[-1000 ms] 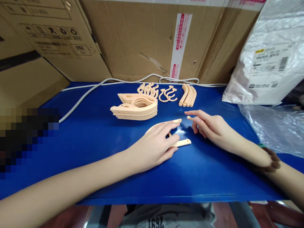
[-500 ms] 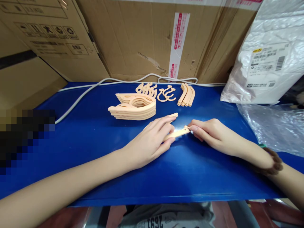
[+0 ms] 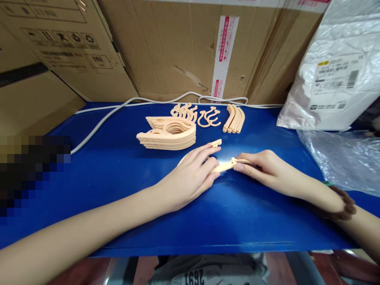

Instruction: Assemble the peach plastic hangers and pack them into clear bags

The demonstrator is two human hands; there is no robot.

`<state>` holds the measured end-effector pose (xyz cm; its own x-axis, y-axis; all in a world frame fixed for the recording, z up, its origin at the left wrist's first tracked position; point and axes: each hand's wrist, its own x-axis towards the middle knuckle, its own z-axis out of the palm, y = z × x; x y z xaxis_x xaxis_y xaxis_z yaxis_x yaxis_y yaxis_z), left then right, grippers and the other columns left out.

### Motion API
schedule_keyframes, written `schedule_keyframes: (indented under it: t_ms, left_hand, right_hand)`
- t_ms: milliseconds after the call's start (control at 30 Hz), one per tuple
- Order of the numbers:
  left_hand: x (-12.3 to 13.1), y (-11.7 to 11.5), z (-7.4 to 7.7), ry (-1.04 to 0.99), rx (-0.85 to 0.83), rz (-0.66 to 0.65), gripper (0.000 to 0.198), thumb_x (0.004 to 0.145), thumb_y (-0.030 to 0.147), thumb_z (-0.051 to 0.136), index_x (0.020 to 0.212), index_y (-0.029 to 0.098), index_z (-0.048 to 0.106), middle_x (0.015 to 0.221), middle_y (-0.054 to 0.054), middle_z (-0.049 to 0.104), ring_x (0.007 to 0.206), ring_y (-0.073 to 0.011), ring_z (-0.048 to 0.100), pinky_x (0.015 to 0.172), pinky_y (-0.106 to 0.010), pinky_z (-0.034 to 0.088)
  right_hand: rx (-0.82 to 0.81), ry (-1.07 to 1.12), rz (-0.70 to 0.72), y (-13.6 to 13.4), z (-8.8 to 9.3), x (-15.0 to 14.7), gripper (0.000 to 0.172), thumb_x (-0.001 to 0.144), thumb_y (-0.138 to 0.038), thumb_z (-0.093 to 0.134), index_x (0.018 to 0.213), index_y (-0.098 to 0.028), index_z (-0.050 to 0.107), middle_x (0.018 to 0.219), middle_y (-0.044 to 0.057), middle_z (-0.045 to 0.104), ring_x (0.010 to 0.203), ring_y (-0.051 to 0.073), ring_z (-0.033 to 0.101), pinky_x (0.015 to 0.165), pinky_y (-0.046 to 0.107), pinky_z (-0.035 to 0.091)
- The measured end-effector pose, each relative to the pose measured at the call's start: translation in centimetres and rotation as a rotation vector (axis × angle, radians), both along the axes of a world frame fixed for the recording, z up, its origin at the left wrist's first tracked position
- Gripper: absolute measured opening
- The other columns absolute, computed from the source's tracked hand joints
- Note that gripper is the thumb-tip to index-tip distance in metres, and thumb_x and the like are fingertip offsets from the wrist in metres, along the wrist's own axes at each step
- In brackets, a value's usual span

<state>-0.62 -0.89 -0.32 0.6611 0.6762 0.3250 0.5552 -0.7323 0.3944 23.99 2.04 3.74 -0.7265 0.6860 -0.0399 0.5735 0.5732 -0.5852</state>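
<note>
Pin the peach hanger body point(image 3: 221, 167) flat on the blue table point(image 3: 118, 190) with the left hand point(image 3: 190, 178), fingers lightly spread over it, at 5 o'clock from the stack of hanger bodies point(image 3: 169, 134). Pinch the small arm piece point(image 3: 241, 160) between thumb and forefinger of the right hand point(image 3: 267, 170), meeting the body's tip from 3 o'clock. Line both ends up squarely and push straight in, without twisting, probably best for sparing the thin joint.

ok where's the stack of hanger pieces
Head view: the stack of hanger pieces sits on the blue table beyond the left hand, left of the loose hooks.
</note>
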Motion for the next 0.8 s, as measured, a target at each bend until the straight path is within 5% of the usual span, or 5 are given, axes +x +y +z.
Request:
schedule_keyframes:
  t_ms: [400, 800]
  left_hand:
    - [0.07, 0.02, 0.09, -0.003, -0.001, -0.003, 0.021, 0.104, 0.025, 0.036, 0.106, 0.014, 0.053, 0.149, -0.017, 0.041, 0.147, -0.0237, 0.027, 0.122, -0.042, 0.029]
    - [-0.05, -0.01, -0.2, 0.052, 0.03, -0.015, 0.026, 0.105, 0.028, 0.033, 0.106, 0.014, 0.055, 0.15, -0.017, 0.04, 0.146, -0.0275, 0.029, 0.119, -0.046, 0.032]
  right_hand:
    - [-0.004, 0.032, 0.0, 0.03, 0.02, -0.13, 0.039, 0.102, -0.046, 0.04, 0.09, -0.018, 0.064, 0.081, 0.001, 0.068, 0.067, 0.014, 0.059, 0.065, 0.026, 0.04]
    - [0.497, -0.047, 0.127, -0.15, -0.93, 0.5, 0.034, 0.104, -0.033, 0.038, 0.106, -0.013, 0.066, 0.082, 0.005, 0.069, 0.062, 0.012, 0.062, 0.057, 0.022, 0.041]
